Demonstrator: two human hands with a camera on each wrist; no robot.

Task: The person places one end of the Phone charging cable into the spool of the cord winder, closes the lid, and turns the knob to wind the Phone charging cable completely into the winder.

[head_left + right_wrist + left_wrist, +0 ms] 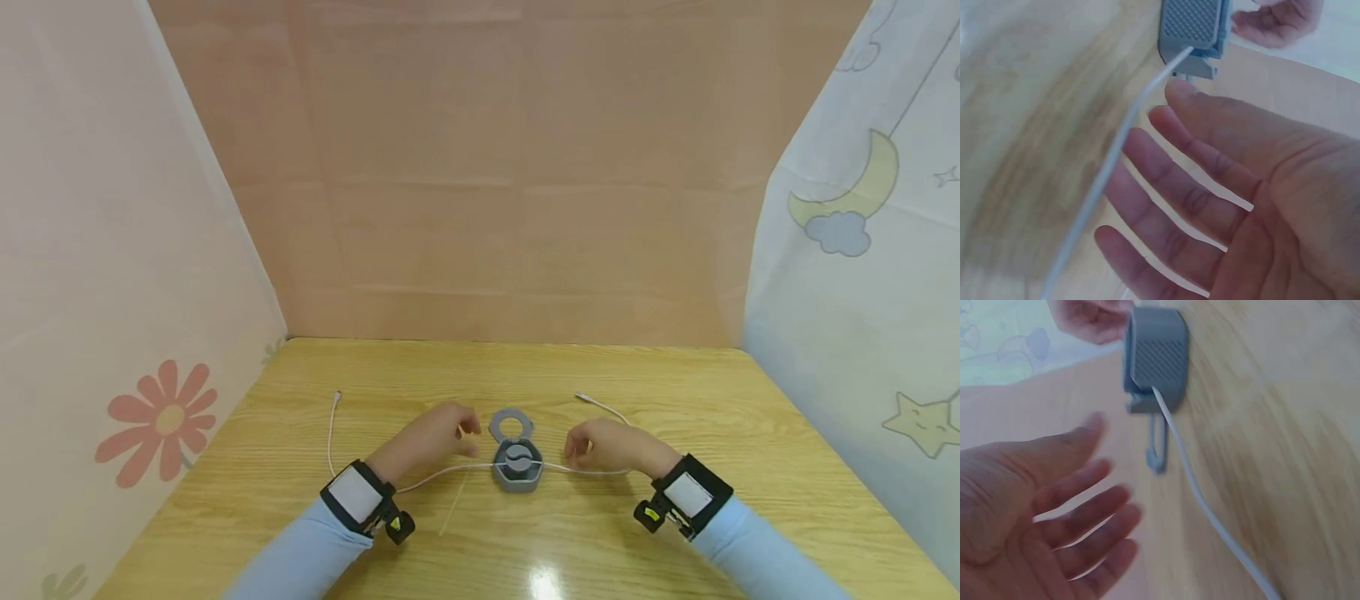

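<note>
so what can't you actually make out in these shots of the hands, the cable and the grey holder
- Head view: the inside of the grey holder is too small to tell how the white cable sits in it.
- Left wrist view: left hand and cable are motion-blurred; the cable's end is cut off by the bottom edge.
- Right wrist view: right hand is blurred, and the holder is cut off by the top edge.

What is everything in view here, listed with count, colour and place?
box: 1, grey, table centre between the hands, lid open behind it.
cable: 1, white, laid across the box, ends trailing left and right on the table.
table: 1, light wood.
screens: 3, pink flower print at left, plain peach behind, moon and star print at right.
wristbands: 2, black and white, one per wrist.
left hand: open, beside the box.
right hand: open, beside the box.
</note>
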